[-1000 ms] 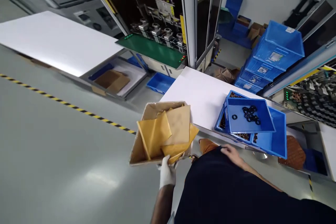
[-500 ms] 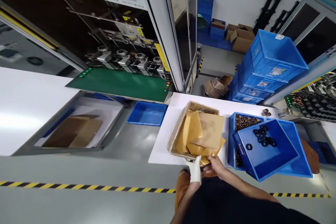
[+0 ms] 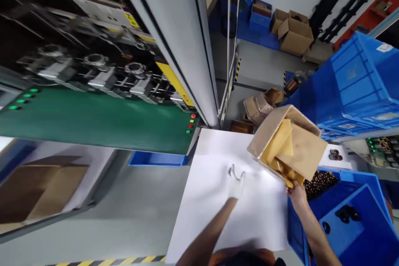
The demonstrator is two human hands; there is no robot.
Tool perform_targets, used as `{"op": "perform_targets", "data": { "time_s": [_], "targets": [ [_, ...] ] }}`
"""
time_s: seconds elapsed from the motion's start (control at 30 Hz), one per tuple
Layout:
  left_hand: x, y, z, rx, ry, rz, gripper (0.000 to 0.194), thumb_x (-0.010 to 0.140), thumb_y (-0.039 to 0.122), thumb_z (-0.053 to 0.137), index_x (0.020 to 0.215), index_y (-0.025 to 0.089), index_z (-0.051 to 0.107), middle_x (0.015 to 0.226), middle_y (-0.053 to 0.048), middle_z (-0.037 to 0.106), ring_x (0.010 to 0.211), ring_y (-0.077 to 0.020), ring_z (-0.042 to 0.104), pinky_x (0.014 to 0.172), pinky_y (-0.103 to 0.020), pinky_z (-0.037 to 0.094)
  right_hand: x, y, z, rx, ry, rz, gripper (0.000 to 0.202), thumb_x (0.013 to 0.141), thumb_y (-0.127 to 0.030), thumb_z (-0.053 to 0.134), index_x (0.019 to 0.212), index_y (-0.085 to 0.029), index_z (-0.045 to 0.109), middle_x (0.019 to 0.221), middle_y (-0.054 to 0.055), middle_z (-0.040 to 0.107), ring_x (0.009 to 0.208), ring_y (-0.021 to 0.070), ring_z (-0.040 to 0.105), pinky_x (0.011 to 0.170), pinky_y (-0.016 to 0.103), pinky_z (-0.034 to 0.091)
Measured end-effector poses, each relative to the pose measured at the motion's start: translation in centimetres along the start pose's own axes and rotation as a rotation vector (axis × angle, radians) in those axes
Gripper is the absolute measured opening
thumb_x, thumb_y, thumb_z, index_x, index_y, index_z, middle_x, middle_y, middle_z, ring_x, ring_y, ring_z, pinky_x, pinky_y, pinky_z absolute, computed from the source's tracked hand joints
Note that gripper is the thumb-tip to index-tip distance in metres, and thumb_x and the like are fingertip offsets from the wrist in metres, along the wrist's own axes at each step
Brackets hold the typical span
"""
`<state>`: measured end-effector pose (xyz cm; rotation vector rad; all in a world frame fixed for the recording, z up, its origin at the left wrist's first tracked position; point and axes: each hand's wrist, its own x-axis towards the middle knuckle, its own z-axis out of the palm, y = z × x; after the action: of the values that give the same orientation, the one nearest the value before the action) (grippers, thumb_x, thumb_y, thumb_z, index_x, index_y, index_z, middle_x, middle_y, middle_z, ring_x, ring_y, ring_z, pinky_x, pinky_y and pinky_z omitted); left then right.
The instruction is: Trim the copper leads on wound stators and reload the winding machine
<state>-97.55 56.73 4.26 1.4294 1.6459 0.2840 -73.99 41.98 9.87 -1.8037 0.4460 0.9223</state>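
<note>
A cardboard box (image 3: 270, 126) is tilted at the far right part of the white table (image 3: 199, 199). Yellow paper (image 3: 282, 143) and a flat brown cardboard piece (image 3: 304, 149) fill it. My bare right hand (image 3: 296, 194) grips the box's near corner, where yellow paper hangs over; its fingertips are partly hidden. My left hand (image 3: 237, 185), in a white glove, is over the bare tabletop, apart from the box, thumb and fingers spread.
Blue bins (image 3: 370, 212) on the right hold copper-coloured parts (image 3: 321, 183) and black rings (image 3: 347, 214). Stacked blue crates (image 3: 358, 79) stand behind them. At left is a machine with a green panel (image 3: 93, 120) and a grey post (image 3: 174, 41).
The cardboard box has moved away from me and to the right, and is now tilted. My left hand has let go of it. The view has shifted closer to the machine.
</note>
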Motion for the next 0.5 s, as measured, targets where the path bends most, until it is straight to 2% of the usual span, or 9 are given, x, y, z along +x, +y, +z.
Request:
{"op": "perform_targets", "data": {
  "time_s": [0.03,0.1,0.17,0.2,0.27,0.33,0.43,0.5],
  "targets": [
    [4.2,0.2,0.1,0.056,0.043,0.004,0.057,0.109,0.035,0.079,0.162,0.017,0.065,0.178,-0.02,0.052,0.17,-0.045,0.045,0.138,-0.072,0.042,1.6,-2.1,1.0,0.015,-0.001,-0.028,0.034,0.117,-0.049,0.07,0.116,-0.015,0.071,0.087,-0.004,0.067,0.062,0.0077,0.057,0.057,0.021,0.053],
    [11.7,0.4,0.9,0.148,0.088,0.043,0.062,0.106,0.034,0.08,0.164,0.014,0.064,0.184,-0.024,0.044,0.178,-0.0483,0.029,0.142,-0.074,0.031,5.1,-5.8,3.4,0.032,-0.016,-0.074,0.032,0.117,-0.047,0.07,0.112,-0.016,0.071,0.086,-0.003,0.068,0.062,0.0078,0.058,0.057,0.02,0.053],
    [17.1,-0.1,2.4,0.223,0.116,0.075,0.067,0.106,0.034,0.077,0.167,0.01,0.063,0.187,-0.029,0.038,0.181,-0.0511,0.019,0.142,-0.075,0.026,8.9,-8.9,6.4,0.032,-0.042,-0.11,0.032,0.117,-0.046,0.07,0.109,-0.015,0.07,0.086,-0.003,0.068,0.062,0.0079,0.059,0.056,0.02,0.052],
    [18.8,-0.6,3.3,0.256,0.129,0.082,0.069,0.106,0.036,0.074,0.169,0.009,0.061,0.189,-0.031,0.035,0.181,-0.0528,0.017,0.142,-0.076,0.025,10.9,-10.1,8.2,0.027,-0.06,-0.124,0.032,0.117,-0.046,0.07,0.108,-0.015,0.07,0.086,-0.003,0.069,0.062,0.0081,0.059,0.056,0.02,0.053],
    [20.6,-2.0,5.0,0.319,0.15,0.077,0.074,0.108,0.04,0.07,0.174,0.009,0.057,0.189,-0.033,0.031,0.18,-0.0566,0.016,0.14,-0.079,0.023,15.4,-11.9,12.4,0.009,-0.102,-0.144,0.029,0.117,-0.044,0.071,0.112,-0.015,0.072,0.09,-0.002,0.071,0.066,0.0089,0.063,0.059,0.021,0.055],
    [21.1,-3.4,6.2,0.381,0.158,0.068,0.077,0.109,0.044,0.067,0.177,0.01,0.054,0.189,-0.033,0.032,0.179,-0.0583,0.018,0.14,-0.081,0.02,20.0,-12.7,17.1,-0.021,-0.145,-0.134,0.028,0.116,-0.043,0.073,0.117,-0.015,0.073,0.095,0.0,0.073,0.071,0.0102,0.066,0.062,0.022,0.059],
    [20.9,-4.8,6.6,0.464,0.168,0.075,0.078,0.11,0.046,0.065,0.178,0.011,0.052,0.191,-0.032,0.03,0.179,-0.0581,0.018,0.14,-0.081,0.019,26.2,-12.2,24.4,-0.065,-0.206,-0.097,0.029,0.114,-0.041,0.076,0.126,-0.015,0.073,0.105,0.002,0.076,0.079,0.0123,0.071,0.069,0.026,0.064],
    [20.9,-5.3,6.6,0.507,0.181,0.097,0.077,0.11,0.047,0.066,0.177,0.011,0.053,0.192,-0.031,0.027,0.179,-0.058,0.019,0.139,-0.082,0.02,29.1,-11.4,28.6,-0.081,-0.264,-0.096,0.03,0.114,-0.041,0.077,0.13,-0.016,0.073,0.11,0.004,0.077,0.084,0.0138,0.074,0.073,0.028,0.067]
  ]
}}
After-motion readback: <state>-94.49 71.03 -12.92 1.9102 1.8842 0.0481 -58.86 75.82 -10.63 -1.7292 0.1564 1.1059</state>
